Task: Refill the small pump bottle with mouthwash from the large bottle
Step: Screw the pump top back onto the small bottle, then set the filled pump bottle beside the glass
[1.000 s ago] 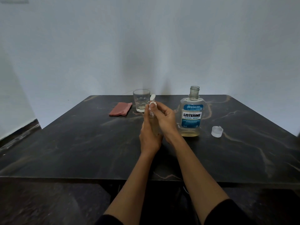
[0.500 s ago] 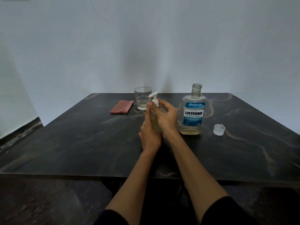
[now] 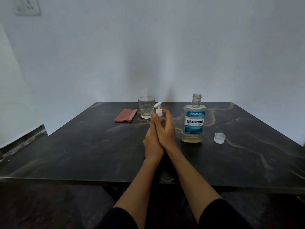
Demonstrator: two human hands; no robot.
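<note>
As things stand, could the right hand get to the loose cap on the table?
Probably yes. The clear cap lies alone on the dark table, right of the Listerine bottle, with bare tabletop between it and the right hand. That hand would first have to let go of the small pump bottle.

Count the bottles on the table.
2. The small pump bottle stands near the middle, held between the left hand and the right hand. The uncapped Listerine bottle stands to its right. None seems hidden.
</note>
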